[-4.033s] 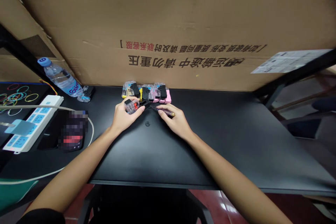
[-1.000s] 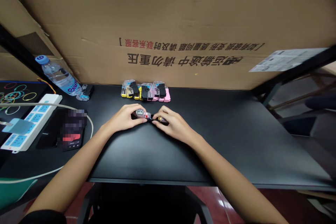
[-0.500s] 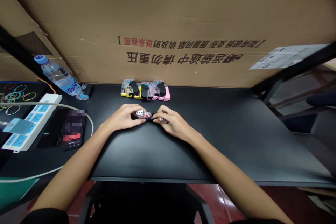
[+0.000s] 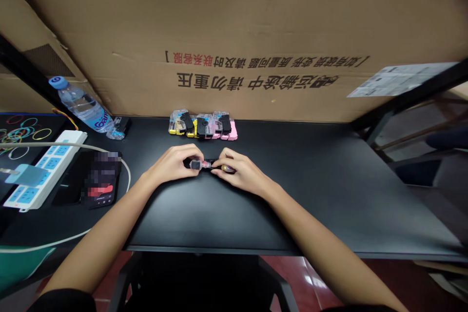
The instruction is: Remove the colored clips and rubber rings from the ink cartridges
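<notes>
Head view, looking down over a black table [image 4: 329, 204], with a person's bare forearms reaching in from the bottom corners. Near the centre of the frame, the left hand [image 4: 171, 163] and the right hand [image 4: 243, 171] come close together, their fingertips nearly meeting. The left hand is curled closed around a small clear plastic ink cartridge [image 4: 199, 165] with a red spot and a black end piece. The cartridge lies on its side, held level between the hands. The right hand is pinched closed on a slim dark tool [image 4: 228, 168] with a brass-coloured end, which lies in line with the cartridge. The fingers hide whether the tool touches it. The step in hand looks like close two-handed work on this one cartridge, with the tool brought up to it.

Just above the hands, at the table's far edge, lies a tight row of clear cartridges [image 4: 202, 126] with black clips and yellow and pink parts. A large brown cardboard sheet [image 4: 256, 19] with upside-down Chinese print stands behind them. At the upper left lies a clear plastic water bottle [image 4: 82, 105] with a blue cap. Lower on the left are a white power strip [image 4: 44, 170] with blue sockets and a dark phone [image 4: 102, 180], partly blurred out.
</notes>
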A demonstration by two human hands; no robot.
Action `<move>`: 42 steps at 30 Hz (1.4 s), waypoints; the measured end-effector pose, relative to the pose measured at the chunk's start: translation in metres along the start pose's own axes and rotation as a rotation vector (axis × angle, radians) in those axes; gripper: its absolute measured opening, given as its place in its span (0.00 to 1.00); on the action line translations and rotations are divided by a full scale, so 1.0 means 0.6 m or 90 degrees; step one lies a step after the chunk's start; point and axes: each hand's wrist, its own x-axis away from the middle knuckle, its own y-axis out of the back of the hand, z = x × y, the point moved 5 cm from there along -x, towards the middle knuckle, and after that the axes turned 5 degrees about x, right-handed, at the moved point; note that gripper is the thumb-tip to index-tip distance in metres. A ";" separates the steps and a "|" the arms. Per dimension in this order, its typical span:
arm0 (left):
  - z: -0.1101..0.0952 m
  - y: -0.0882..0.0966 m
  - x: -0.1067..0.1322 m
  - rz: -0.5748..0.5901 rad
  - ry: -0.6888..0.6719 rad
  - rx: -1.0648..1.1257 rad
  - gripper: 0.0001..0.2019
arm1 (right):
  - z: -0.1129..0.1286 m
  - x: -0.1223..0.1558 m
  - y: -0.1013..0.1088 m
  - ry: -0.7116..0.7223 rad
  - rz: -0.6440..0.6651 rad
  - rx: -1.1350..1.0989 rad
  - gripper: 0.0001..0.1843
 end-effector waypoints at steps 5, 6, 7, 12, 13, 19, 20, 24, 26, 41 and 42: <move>-0.007 -0.001 0.000 0.028 -0.020 -0.013 0.06 | 0.005 -0.001 0.019 -0.041 -0.086 0.020 0.10; -0.008 -0.002 0.000 0.031 -0.024 -0.016 0.06 | 0.004 -0.001 0.019 -0.049 -0.084 0.039 0.10; -0.010 -0.002 0.000 0.033 -0.026 -0.018 0.05 | 0.003 -0.001 0.017 -0.054 -0.069 0.057 0.11; -0.011 -0.004 0.001 0.033 -0.030 -0.032 0.03 | 0.001 0.000 0.004 -0.050 0.000 0.130 0.14; -0.012 -0.005 0.001 0.032 -0.034 -0.032 0.03 | 0.002 0.001 0.003 -0.044 -0.002 0.143 0.15; -0.009 -0.007 0.001 0.027 -0.041 -0.029 0.05 | 0.007 0.006 0.001 -0.003 -0.045 0.208 0.16; -0.008 -0.007 0.002 0.027 -0.042 -0.031 0.05 | 0.007 0.006 0.000 -0.001 -0.052 0.214 0.17; -0.003 -0.002 0.003 0.003 -0.038 -0.042 0.03 | 0.003 0.007 0.003 -0.013 -0.083 0.213 0.16; -0.003 -0.001 0.003 -0.006 -0.033 -0.043 0.02 | -0.002 0.006 0.005 -0.019 -0.083 0.193 0.16; 0.004 0.022 0.005 -0.189 0.079 -0.002 0.28 | -0.066 0.015 0.126 -0.198 -0.326 0.219 0.16; 0.008 0.019 0.005 -0.170 0.098 0.010 0.29 | -0.086 0.021 0.136 -0.240 -0.331 0.250 0.16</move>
